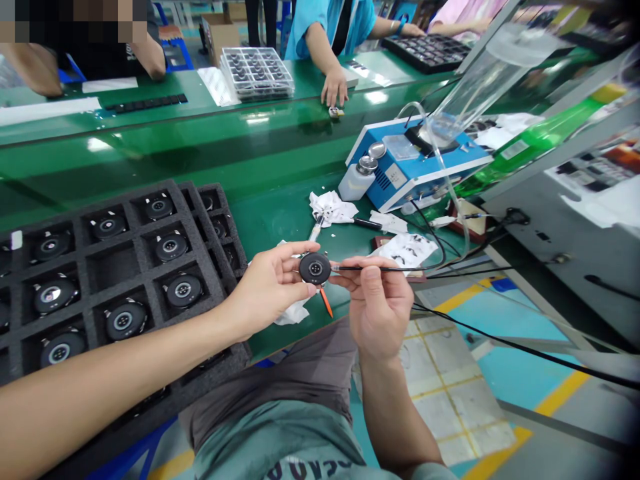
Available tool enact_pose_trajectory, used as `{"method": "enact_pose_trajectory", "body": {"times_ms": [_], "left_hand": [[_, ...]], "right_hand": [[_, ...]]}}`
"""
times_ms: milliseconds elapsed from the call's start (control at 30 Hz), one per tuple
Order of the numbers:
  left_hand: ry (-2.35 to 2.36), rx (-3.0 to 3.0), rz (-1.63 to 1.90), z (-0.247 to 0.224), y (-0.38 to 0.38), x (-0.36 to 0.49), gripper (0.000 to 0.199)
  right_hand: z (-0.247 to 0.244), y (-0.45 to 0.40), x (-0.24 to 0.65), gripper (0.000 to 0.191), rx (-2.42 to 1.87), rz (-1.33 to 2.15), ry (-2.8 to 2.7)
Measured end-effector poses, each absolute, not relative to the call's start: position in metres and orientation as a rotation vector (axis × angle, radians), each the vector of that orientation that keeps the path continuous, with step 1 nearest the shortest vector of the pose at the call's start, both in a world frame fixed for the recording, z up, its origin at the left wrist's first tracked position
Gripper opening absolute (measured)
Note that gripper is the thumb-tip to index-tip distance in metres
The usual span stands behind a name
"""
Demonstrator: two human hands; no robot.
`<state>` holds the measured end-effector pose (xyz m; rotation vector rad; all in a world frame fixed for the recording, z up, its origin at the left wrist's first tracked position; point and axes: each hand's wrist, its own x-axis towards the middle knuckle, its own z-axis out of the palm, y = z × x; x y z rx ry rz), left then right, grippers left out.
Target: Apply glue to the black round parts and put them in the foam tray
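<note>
The round black watch is above the near side of the green table, pinched between the thumb and fingers of the left hand — by its rim, probably to keep the back uncovered. The right hand grips a thin black rod like a pen, presumably for fine control, its tip at the watch's side (touching or not, I cannot tell). To the left, a foam tray holds more watches in separate pockets, likely against knocks.
</note>
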<state>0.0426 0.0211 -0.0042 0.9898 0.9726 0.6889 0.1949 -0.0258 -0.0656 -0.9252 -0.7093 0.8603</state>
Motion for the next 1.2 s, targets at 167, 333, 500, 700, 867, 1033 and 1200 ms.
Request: {"method": "enact_pose_trajectory", "body": {"times_ms": [167, 333, 500, 700, 867, 1033, 1200], "left_hand": [[0.978, 0.992, 0.683, -0.0038, 0.0214, 0.0427, 0.062], [0.994, 1.001, 0.671, -0.0032, 0.0216, 0.0423, 0.063], [0.986, 1.007, 0.655, -0.0007, 0.0225, 0.0419, 0.065], [1.001, 0.992, 0.66, 0.0021, 0.0262, 0.0426, 0.068], [0.995, 0.975, 0.651, 0.0044, 0.0262, 0.043, 0.07], [0.996, 0.979, 0.659, 0.0038, 0.0259, 0.0422, 0.068], [1.002, 0.991, 0.659, 0.0029, 0.0258, 0.0418, 0.068]], "right_hand": [[-0.0661, -0.0257, 0.1944, 0.012, -0.921, 0.859, -0.703], [-0.0665, -0.0251, 0.1944, 0.012, -0.909, 0.865, -0.697], [-0.0651, -0.0231, 0.1942, 0.012, -0.924, 0.87, -0.714], [-0.0665, -0.0197, 0.1955, 0.012, -0.866, 0.911, -0.726], [-0.0676, -0.0197, 0.1959, 0.01, -0.823, 0.922, -0.721], [-0.0673, -0.0204, 0.1957, 0.011, -0.83, 0.925, -0.729], [-0.0663, -0.0212, 0.1958, 0.01, -0.837, 0.925, -0.731]]}}
